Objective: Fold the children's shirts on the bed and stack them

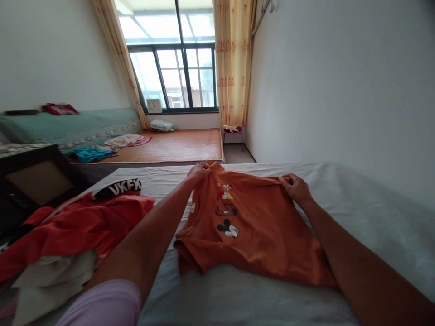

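Observation:
An orange-brown T-shirt (265, 226) with a column of cartoon prints lies spread sideways on a white sheet (251, 303), its neckline to the left and its hem to the right. At the far shoulder, beside the sleeve, my left hand (200, 171) is closed on the cloth. My right hand (297, 188) pinches the far edge of the T-shirt near the hem corner. Between the two hands that far edge runs nearly straight, with a slight fold. My right forearm covers part of the hem.
Left of the T-shirt lies a heap of clothes, with a red garment (102, 222) and a beige cloth (57, 280). Beyond stands another bed with a brown mat (183, 142) and a blue cloth (90, 154). A dark cabinet (37, 181) is at left; a white wall (340, 90) at right.

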`<state>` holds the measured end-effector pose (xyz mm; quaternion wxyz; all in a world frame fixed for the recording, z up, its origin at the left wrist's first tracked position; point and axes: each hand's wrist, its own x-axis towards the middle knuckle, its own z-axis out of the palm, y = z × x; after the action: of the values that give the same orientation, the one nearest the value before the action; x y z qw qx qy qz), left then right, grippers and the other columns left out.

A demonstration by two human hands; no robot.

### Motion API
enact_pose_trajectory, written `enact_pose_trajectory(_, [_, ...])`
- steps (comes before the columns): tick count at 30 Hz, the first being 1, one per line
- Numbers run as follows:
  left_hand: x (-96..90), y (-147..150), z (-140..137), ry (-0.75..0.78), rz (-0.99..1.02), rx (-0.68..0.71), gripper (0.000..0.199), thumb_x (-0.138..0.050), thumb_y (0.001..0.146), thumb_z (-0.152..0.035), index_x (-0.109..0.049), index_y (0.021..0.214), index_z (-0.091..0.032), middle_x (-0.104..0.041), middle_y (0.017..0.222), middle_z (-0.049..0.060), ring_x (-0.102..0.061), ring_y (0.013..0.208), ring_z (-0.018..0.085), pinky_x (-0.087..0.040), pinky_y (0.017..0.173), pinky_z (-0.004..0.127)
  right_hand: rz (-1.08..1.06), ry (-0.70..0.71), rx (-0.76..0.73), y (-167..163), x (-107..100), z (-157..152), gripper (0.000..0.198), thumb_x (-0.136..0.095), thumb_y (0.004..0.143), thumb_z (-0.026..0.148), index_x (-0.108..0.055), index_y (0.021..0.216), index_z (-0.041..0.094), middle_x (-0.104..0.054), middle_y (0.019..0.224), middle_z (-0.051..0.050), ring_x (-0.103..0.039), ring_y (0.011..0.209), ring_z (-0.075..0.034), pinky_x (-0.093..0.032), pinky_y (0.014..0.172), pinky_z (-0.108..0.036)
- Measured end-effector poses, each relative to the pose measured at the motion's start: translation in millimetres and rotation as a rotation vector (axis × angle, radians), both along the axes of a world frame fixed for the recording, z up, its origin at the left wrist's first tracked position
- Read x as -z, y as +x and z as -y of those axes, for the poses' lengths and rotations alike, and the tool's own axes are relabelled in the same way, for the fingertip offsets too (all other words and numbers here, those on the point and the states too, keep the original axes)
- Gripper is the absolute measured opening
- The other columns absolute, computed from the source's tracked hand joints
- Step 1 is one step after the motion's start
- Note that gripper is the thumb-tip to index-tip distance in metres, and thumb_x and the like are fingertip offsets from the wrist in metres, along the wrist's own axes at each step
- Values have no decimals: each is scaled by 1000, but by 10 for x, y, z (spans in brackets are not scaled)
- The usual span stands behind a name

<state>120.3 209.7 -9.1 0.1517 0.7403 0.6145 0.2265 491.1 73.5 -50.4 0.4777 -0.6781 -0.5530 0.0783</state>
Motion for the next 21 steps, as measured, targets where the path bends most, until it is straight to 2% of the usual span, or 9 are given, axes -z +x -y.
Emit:
enact_pose_trajectory(3, [11,25,-33,41,52,-58,31,-50,83,-34,-63,106,-18,-68,99,6,-63,83,17,-46,67,23,-479,12,-25,-50,0,-41,34,-53,80,52,-57,95,22,-67,85,-5,-63,67,-17,-52,56,-27])
enact_pose_trajectory(5, [52,37,-8,54,72,-93,34,-50,85,-31,-59,113,-14,-65,109,12,-62,92,20,-47,74,27,-624,23,-27,-48,27,-66,35,-46,84,52,-51,105,24,-64,105,-8,-65,73,-16,-55,58,-28])
enact_pose_trajectory(7, [87,28,77,71,81,-93,37,-50,85,-27,-56,118,-11,-60,119,16,-59,103,23,-46,82,30,-499,38,23,-20,61,-74,41,-47,84,49,-47,117,24,-56,123,-11,-65,85,-18,-56,67,-31])
enact_pose_trajectory(9, [97,-10,245,78,81,-49,37,-52,83,-23,-58,118,-12,-61,119,14,-58,105,22,-45,87,30,-211,42,36,5,94,-64,48,-50,82,45,-46,124,21,-53,128,-14,-62,95,-22,-54,79,-37])
enact_pose_trajectory(10, [92,-37,364,72,78,1,35,-53,82,-22,-60,116,-14,-64,116,11,-59,103,21,-45,88,29,-50,31,-6,8,111,-53,47,-50,82,43,-50,122,19,-56,126,-14,-61,98,-23,-51,86,-40])
enact_pose_trajectory(14, [22,-196,1049,69,54,407,23,-54,80,-20,-71,95,-19,-70,100,2,-62,95,18,-45,90,27,447,-106,-259,-40,205,13,36,-46,85,43,-66,109,25,-63,120,-6,-50,118,-26,-35,104,-45])
enact_pose_trajectory(16, [-23,-291,1454,65,48,599,23,-53,83,-25,-72,94,-19,-70,101,4,-61,96,18,-43,91,27,540,-237,-204,-54,269,48,41,-44,86,47,-64,115,27,-58,129,-4,-43,125,-28,-30,106,-49])
enact_pose_trajectory(18, [-66,-382,1837,-4,14,740,26,-54,85,-31,-70,102,-21,-69,104,4,-61,96,18,-44,88,26,556,-350,-85,-37,322,78,46,-41,87,49,-60,122,26,-53,136,-6,-40,128,-30,-28,105,-53])
enact_pose_trajectory(21, [-137,-478,2294,-121,-39,844,31,-59,83,-34,-67,111,-24,-68,104,4,-62,92,18,-45,81,23,540,-384,-65,2,330,113,46,-41,86,47,-58,123,25,-53,136,-8,-41,128,-29,-28,106,-52])
